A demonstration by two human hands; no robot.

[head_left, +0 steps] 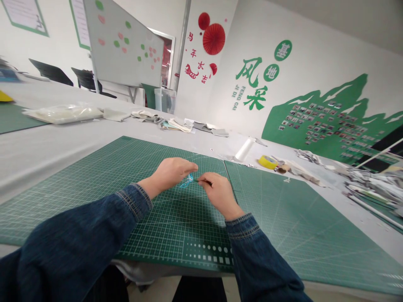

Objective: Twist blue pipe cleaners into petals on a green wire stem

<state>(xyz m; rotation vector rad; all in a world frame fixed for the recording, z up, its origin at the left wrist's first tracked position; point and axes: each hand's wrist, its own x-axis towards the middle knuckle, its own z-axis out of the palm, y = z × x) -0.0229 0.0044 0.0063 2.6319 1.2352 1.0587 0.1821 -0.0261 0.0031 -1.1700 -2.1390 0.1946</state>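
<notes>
Grey desk (40,159), green cutting mat (94,214) on top. A small turquoise loop (187,181) hangs between your grips, above the mat. Your left grip (171,174) is curled nearly shut at the loop; you cannot tell if it pinches it. Your right grip (218,193) is pinched shut on a thin dark pin (199,180), whose tip meets the loop. Ahead of the right grip: a white roll (244,149) and a yellow tape roll (267,162).

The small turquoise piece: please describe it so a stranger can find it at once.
On the long grey table, find the left of two green cutting mats. Above it, the left hand and right hand nearly meet. Between them, next to a thin dark tip, sits the small turquoise piece, the only thing of that colour nearby.
</notes>
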